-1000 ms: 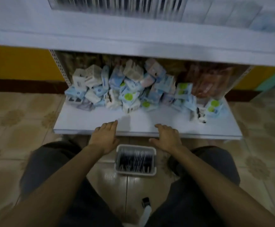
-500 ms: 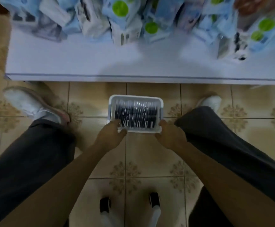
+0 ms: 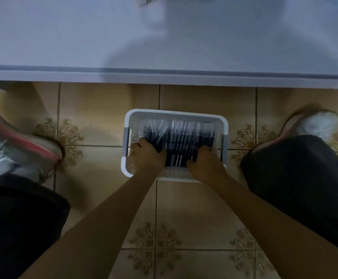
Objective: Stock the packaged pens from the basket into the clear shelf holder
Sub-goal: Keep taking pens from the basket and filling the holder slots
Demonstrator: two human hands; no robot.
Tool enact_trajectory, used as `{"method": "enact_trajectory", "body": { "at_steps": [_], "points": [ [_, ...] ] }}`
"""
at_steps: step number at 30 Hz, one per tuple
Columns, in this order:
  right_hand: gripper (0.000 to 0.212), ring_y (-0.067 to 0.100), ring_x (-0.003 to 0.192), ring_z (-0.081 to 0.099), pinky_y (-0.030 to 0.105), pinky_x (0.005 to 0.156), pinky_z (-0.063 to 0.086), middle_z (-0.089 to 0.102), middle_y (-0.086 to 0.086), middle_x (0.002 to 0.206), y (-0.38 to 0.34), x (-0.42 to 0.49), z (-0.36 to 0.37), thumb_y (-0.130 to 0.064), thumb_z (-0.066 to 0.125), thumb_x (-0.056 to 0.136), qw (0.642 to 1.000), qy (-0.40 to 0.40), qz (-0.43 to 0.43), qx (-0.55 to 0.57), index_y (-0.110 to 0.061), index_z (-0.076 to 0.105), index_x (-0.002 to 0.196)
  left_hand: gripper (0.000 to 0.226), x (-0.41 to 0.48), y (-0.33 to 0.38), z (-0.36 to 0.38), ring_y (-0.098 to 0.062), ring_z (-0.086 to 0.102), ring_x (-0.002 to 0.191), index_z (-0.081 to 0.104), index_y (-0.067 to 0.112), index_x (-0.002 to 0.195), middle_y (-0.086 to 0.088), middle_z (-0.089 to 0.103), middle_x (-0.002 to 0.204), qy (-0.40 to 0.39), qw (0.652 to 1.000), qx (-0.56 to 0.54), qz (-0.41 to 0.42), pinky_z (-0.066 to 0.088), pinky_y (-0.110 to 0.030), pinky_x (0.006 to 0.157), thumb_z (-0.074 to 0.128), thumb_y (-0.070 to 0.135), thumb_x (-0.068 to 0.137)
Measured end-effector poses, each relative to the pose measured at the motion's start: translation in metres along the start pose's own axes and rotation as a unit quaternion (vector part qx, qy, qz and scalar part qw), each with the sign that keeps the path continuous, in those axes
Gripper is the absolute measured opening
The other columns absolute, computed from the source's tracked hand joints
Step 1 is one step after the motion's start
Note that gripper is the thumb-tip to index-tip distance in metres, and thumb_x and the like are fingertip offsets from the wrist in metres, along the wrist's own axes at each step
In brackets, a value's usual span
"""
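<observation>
Head view, looking straight down. Both hands low inside the white basket (image 3: pixel 176 114) on the tiled floor (image 3: pixel 184 208), at its near end. Left hand (image 3: pixel 148 158) curled round the left side of the packaged pens (image 3: pixel 182 135), thumb laid inward across the dark bundle. Right hand (image 3: pixel 205 165) gripping the right side the same way, fingers hooked over the top. Between the two hands, a short stretch of shiny wrap over dark pens. Beyond the fingertips, the rest of the bundle running away from the wrists, then a narrow gap to the far rim. Outside the left hand, a strip of bare perforated basket before the side wall; outside the right hand, hardly any slack before the opposite wall. Further ahead, one row of bare tile, then the front edge of the white shelf (image 3: pixel 164 37) across the full width, with blurred boxes (image 3: pixel 144 2) only at its far border. Well out from the left hand, a pale shoe with a red stripe (image 3: pixel 13 141); well out from the right hand, another pale shoe (image 3: pixel 317 123) above a dark trouser leg (image 3: pixel 295 168). Under both forearms, open tile.
</observation>
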State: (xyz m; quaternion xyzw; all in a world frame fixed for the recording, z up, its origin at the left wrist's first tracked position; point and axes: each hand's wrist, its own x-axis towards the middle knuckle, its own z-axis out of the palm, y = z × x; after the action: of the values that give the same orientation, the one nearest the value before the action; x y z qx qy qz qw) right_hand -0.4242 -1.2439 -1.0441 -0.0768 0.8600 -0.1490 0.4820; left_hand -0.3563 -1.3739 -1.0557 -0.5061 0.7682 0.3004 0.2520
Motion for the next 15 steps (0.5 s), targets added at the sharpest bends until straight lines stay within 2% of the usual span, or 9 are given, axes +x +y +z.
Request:
{"method": "enact_trajectory", "body": {
  "at_steps": [2, 4, 6, 8, 12, 15],
  "points": [
    [0.040, 0.018, 0.076, 0.052, 0.027, 0.059, 0.043, 0.051, 0.005, 0.085, -0.001, 0.010, 0.007, -0.028, 0.053, 0.096, 1.000, 0.007, 0.007, 0.006, 0.000, 0.043, 0.123, 0.063, 0.002, 0.002, 0.008, -0.035, 0.048, 0.119, 0.038, 0.003, 0.132, -0.017, 0.046, 0.130, 0.025, 1.000, -0.014, -0.001, 0.040, -0.045, 0.097, 0.065, 0.036, 0.086],
    [0.029, 0.019, 0.075, 0.052, 0.026, 0.054, 0.040, 0.056, 0.010, 0.090, -0.004, 0.016, 0.012, -0.027, 0.053, 0.095, 1.000, 0.010, 0.008, 0.004, -0.004, 0.046, 0.112, 0.057, 0.007, 0.003, 0.017, -0.036, 0.049, 0.116, 0.039, 0.001, 0.127, -0.019, 0.047, 0.126, 0.032, 0.995, -0.091, 0.003, 0.042, -0.046, 0.095, 0.068, 0.027, 0.085],
    [0.016, 0.013, 0.064, 0.047, 0.026, 0.047, 0.034, 0.051, 0.004, 0.079, -0.009, 0.021, 0.018, -0.024, 0.050, 0.097, 0.999, 0.022, 0.006, 0.024, -0.012, 0.045, 0.088, 0.052, 0.011, 0.002, 0.024, -0.035, 0.051, 0.111, 0.039, 0.000, 0.124, -0.020, 0.049, 0.122, 0.025, 0.989, -0.147, 0.013, 0.046, -0.045, 0.092, 0.067, 0.021, 0.085],
    [0.031, 0.010, 0.055, 0.039, 0.025, 0.045, 0.030, 0.041, 0.001, 0.067, -0.013, 0.025, 0.024, -0.022, 0.046, 0.099, 0.998, 0.045, 0.005, 0.042, -0.019, 0.035, 0.070, 0.047, 0.011, 0.001, 0.026, -0.032, 0.055, 0.108, 0.040, 0.001, 0.121, -0.017, 0.053, 0.119, 0.021, 0.984, -0.173, 0.026, 0.048, -0.044, 0.088, 0.066, 0.021, 0.086],
    [0.031, 0.011, 0.059, 0.041, 0.023, 0.047, 0.032, 0.040, 0.000, 0.068, -0.012, 0.027, 0.028, -0.020, 0.044, 0.100, 0.995, 0.073, 0.010, 0.062, -0.019, 0.034, 0.071, 0.045, 0.013, 0.000, 0.024, -0.019, 0.055, 0.092, 0.043, 0.004, 0.122, -0.003, 0.056, 0.104, -0.010, 0.981, -0.192, 0.040, 0.043, -0.030, 0.076, 0.065, 0.024, 0.088],
    [0.012, 0.016, 0.067, 0.048, 0.023, 0.048, 0.033, 0.044, -0.001, 0.072, -0.009, 0.025, 0.026, -0.019, 0.046, 0.099, 0.990, 0.097, 0.009, 0.103, -0.012, 0.044, 0.090, 0.046, 0.015, 0.001, 0.025, -0.022, 0.058, 0.096, 0.047, 0.006, 0.122, -0.005, 0.060, 0.106, -0.028, 0.980, -0.195, 0.032, 0.043, -0.030, 0.077, 0.066, 0.030, 0.087]
  ]
}}
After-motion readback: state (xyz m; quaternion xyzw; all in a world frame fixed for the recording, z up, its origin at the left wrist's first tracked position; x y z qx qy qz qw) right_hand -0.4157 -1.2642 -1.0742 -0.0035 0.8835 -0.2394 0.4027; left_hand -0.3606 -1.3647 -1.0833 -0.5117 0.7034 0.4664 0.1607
